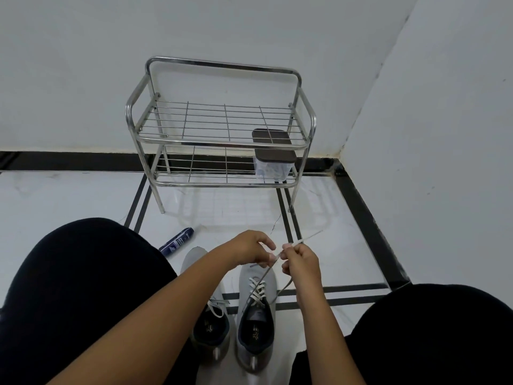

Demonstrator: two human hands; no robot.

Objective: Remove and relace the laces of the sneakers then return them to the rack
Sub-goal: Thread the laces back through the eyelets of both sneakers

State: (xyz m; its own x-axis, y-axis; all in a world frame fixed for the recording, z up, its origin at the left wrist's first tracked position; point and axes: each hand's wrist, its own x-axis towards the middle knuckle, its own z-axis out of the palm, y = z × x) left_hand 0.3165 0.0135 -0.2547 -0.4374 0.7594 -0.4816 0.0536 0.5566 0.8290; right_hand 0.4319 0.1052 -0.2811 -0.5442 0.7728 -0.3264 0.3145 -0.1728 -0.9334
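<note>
Two sneakers sit toe-first toward the rack [219,140]: the right sneaker [256,309] is laced, so relacing looks near done. Above its toe, the left hand [249,247] and right hand [301,262] each pinch its lace [280,291]; tying likely comes next. The left sneaker [206,312] lies beside it. Beyond, one can [176,241], one rack, one box [273,155].

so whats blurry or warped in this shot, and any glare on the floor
Head view: the free lace end beyond the right hand is motion-smeared, while the rack and both sneakers are sharp; wide-angle distortion bows the rack's top rail and the black floor stripes; the glossy floor tile shows a soft reflection of the rack, no harsh glare; lighting is flat and cool.
</note>
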